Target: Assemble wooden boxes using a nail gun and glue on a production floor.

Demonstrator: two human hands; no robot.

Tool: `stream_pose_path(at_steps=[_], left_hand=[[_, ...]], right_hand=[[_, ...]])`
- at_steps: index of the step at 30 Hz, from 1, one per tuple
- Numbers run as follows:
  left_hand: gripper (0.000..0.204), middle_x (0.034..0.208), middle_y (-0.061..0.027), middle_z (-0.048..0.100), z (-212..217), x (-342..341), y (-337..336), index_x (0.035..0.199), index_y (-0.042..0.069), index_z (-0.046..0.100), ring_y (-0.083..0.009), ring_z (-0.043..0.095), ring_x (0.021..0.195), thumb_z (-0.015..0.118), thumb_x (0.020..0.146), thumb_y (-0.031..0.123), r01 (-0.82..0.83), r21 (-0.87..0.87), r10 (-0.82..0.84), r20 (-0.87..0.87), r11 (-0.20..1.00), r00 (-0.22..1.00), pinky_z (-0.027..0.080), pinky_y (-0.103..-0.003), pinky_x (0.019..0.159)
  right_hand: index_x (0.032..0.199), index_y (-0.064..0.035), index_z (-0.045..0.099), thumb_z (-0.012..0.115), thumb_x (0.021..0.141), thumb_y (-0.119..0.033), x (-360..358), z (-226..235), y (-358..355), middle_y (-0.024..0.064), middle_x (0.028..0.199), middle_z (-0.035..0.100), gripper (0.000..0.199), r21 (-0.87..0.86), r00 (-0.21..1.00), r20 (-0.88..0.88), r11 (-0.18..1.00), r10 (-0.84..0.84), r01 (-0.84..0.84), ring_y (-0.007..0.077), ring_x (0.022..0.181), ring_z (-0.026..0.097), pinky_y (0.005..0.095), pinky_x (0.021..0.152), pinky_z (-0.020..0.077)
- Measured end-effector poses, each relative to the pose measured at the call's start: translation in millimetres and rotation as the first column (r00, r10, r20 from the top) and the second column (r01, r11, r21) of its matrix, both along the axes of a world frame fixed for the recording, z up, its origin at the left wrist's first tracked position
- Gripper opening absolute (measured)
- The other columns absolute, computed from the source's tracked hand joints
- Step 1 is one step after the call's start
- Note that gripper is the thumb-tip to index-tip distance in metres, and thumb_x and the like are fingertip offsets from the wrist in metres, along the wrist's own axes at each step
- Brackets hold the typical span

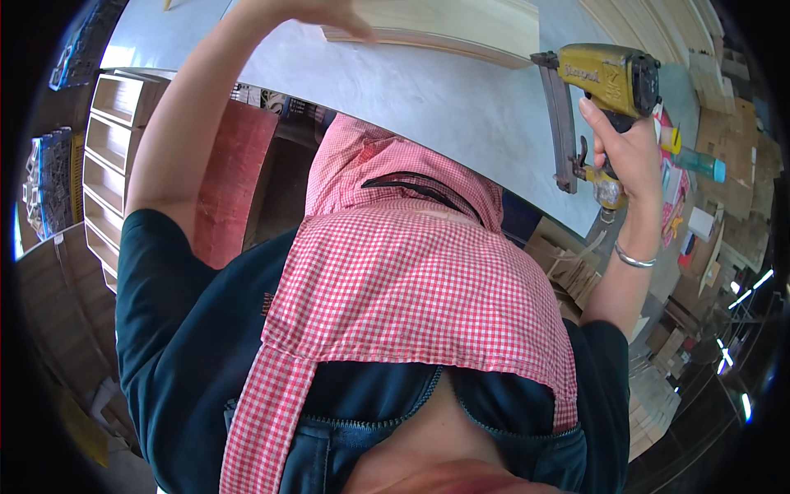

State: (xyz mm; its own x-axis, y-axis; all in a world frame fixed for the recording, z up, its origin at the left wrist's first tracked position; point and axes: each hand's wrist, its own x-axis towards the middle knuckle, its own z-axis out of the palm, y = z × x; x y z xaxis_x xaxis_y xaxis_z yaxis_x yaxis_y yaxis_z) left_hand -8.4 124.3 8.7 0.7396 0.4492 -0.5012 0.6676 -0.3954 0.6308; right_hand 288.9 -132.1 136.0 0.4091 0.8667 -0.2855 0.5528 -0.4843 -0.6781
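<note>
My right hand point(629, 156) is wrapped round the grip of a yellow and black pneumatic staple gun point(605, 78), its thumb up along the back of the handle. The gun is held above the right part of the pale worktop point(395, 90), with its nose close to the right end of a light wooden piece point(461, 29) with a long raised edge. At the upper edge of the view my left hand point(329, 12) reaches over the left end of that piece. Its thumb is stretched out and the hand looks open, though it is partly cut off. Whether it touches the wood is unclear.
A stack of open wooden trays point(105, 169) stands at the left, beside a red board point(239, 177). A teal bottle point(699, 163) lies beyond my right hand. Long wooden strips point(658, 33) lie at the upper right, with cardboard point(732, 136) nearby.
</note>
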Motion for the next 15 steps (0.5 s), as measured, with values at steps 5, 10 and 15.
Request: stream_pose_path(at_steps=[5,10,15], left_hand=[[0.09,0.134,-0.026,0.055,6.5,-20.2,-13.8,0.134,-0.006,0.051,-0.0404,0.053,0.123,0.08,0.063,0.039,-0.166,-0.179,0.161,-0.039,0.97,0.986,0.043,-0.045,0.107],[0.074,0.119,-0.0235,0.063,18.0,7.0,-33.6,0.12,-0.006,0.06,-0.0397,0.06,0.109,0.077,0.061,0.035,-0.103,0.23,0.138,-0.141,0.968,0.98,0.049,-0.043,0.099],[0.07,0.114,-0.0229,0.065,-9.1,4.4,-25.9,0.115,-0.005,0.062,-0.0394,0.061,0.106,0.078,0.059,0.034,-0.152,-0.296,0.182,0.074,0.943,0.98,0.05,-0.042,0.095]], right_hand=[[0.094,0.0027,0.07,0.074,0.09,-0.029,-17.4,-2.9,12.3,0.0016,0.055,0.056,0.032,-0.041,0.994,-0.004,0.994,0.105,-0.105,0.0081,0.04,0.047,0.0203,0.04,0.0374],[0.094,0.0034,0.07,0.074,0.089,-0.029,-32.1,-7.6,27.4,0.0018,0.056,0.057,0.034,-0.024,0.981,-0.018,0.981,0.191,-0.191,0.0082,0.04,0.047,0.0204,0.04,0.0373],[0.095,0.0034,0.07,0.075,0.089,-0.03,-37.5,-7.4,34.1,0.0021,0.056,0.057,0.034,-0.04,0.98,-0.007,0.979,0.2,-0.2,0.0082,0.039,0.047,0.0205,0.039,0.0374]])
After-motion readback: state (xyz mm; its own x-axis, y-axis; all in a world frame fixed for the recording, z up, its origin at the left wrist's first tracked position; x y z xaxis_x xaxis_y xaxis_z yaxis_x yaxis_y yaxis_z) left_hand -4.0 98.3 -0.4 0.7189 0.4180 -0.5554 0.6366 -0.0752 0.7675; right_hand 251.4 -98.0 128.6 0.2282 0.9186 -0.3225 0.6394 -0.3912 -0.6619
